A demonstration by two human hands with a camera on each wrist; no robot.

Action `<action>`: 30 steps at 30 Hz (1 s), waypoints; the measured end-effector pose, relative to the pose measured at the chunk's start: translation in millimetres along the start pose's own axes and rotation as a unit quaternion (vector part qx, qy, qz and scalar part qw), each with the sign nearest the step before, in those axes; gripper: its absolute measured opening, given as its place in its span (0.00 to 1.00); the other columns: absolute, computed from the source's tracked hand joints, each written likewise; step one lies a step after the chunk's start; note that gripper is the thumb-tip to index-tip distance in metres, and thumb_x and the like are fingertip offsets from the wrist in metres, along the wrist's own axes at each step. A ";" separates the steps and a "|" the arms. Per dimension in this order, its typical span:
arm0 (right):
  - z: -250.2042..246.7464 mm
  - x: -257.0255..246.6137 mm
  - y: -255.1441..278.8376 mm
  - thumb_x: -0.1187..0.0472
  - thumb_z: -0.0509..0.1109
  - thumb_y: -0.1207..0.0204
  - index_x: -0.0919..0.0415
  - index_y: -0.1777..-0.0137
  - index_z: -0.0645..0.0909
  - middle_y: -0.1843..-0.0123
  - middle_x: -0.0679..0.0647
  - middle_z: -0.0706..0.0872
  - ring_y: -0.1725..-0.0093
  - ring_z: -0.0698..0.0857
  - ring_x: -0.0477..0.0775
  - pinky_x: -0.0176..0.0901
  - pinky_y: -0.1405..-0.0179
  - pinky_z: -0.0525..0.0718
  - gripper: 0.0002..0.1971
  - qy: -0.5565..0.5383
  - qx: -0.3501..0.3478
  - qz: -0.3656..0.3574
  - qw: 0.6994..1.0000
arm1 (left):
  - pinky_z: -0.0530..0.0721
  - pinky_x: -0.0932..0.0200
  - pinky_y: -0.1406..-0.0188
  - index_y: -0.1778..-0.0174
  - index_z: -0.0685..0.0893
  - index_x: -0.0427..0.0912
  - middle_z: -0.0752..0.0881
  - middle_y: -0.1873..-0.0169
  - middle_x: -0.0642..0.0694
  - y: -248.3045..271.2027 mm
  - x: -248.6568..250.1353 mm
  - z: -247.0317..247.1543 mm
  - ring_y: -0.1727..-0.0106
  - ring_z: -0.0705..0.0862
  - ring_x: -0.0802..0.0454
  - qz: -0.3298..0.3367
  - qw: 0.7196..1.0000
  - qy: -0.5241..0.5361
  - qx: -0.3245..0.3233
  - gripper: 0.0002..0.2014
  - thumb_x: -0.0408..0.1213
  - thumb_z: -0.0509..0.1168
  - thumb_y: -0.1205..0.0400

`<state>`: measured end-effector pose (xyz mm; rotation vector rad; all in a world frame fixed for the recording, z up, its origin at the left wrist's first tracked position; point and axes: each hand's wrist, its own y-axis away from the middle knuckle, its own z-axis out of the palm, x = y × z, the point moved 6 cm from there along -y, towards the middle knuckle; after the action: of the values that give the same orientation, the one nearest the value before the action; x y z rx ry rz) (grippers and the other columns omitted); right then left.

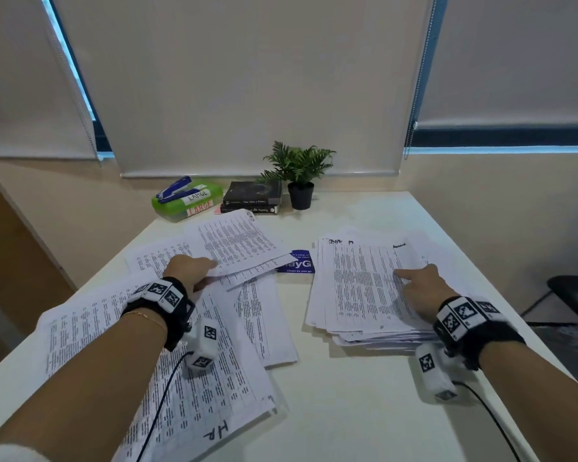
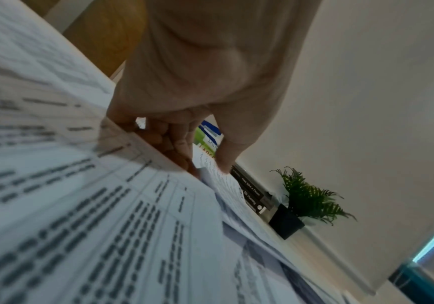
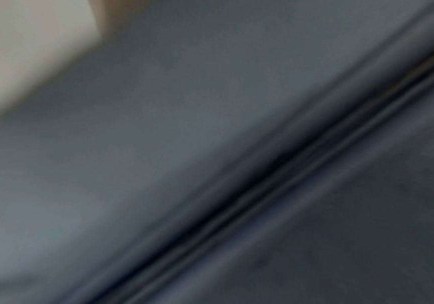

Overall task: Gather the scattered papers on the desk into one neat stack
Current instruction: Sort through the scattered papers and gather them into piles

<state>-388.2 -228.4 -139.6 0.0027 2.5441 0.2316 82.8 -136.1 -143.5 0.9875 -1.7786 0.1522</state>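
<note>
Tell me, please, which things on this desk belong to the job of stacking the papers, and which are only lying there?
Belong to the job:
- scattered papers, some pinched by the left hand
- paper stack, with the right hand resting on it

Only lying there:
- green box with a blue stapler on top
- two black books
- potted plant
- blue card

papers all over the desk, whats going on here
A person is gathering printed sheets into one pile. The left hand pinches the edge of a few loose sheets on the left side of the desk, thumb on top and fingers beneath. The right hand rests on the stack already built on the right. More scattered sheets lie under the left forearm, so the job is partway done.
</note>
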 end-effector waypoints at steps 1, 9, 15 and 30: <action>-1.2 -3.5 4.5 0.68 0.53 0.16 0.50 0.20 0.79 0.22 0.65 0.65 0.34 0.81 0.72 0.62 0.35 0.86 0.28 0.027 0.009 0.007 1.000 | 0.79 0.61 0.80 0.52 0.86 0.30 0.87 0.57 0.35 3.7 2.0 -3.2 0.70 0.85 0.43 0.006 1.000 0.007 0.010 0.17 0.38 0.84 0.23; -6.6 -47.4 49.3 0.57 0.68 0.19 0.40 0.20 0.75 0.16 0.55 0.63 0.14 0.57 0.58 0.69 0.16 0.56 0.27 0.207 0.112 -0.136 0.962 | 0.86 0.47 0.60 0.57 0.87 0.23 0.89 0.62 0.34 2.5 0.4 -5.6 0.63 0.89 0.40 0.016 0.991 0.132 0.027 0.12 0.25 0.79 0.32; 20.9 -106.0 83.5 0.49 0.72 0.16 0.49 0.24 0.81 0.26 0.51 0.79 0.24 0.76 0.52 0.48 0.22 0.73 0.21 -0.137 0.036 -0.213 0.967 | 0.70 0.58 0.73 0.64 0.77 0.38 0.79 0.78 0.44 65.6 39.0 -31.9 0.76 0.73 0.51 0.057 0.954 0.294 -0.033 0.11 0.25 0.68 0.17; 132.6 -141.6 102.1 0.81 0.74 0.23 0.57 0.19 0.69 0.32 0.61 0.87 0.42 0.91 0.59 0.48 0.53 0.91 0.36 -0.468 -0.224 -0.059 0.853 | 0.86 0.58 0.49 0.27 0.86 0.46 0.91 0.37 0.41 156.1 -96.0 -107.5 0.44 0.89 0.47 0.098 0.972 -0.215 0.008 0.27 0.55 0.78 0.18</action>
<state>-202.1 -113.3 -153.0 -0.1785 1.4678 0.6021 65.5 74.6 -122.8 0.9007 -2.2756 0.0784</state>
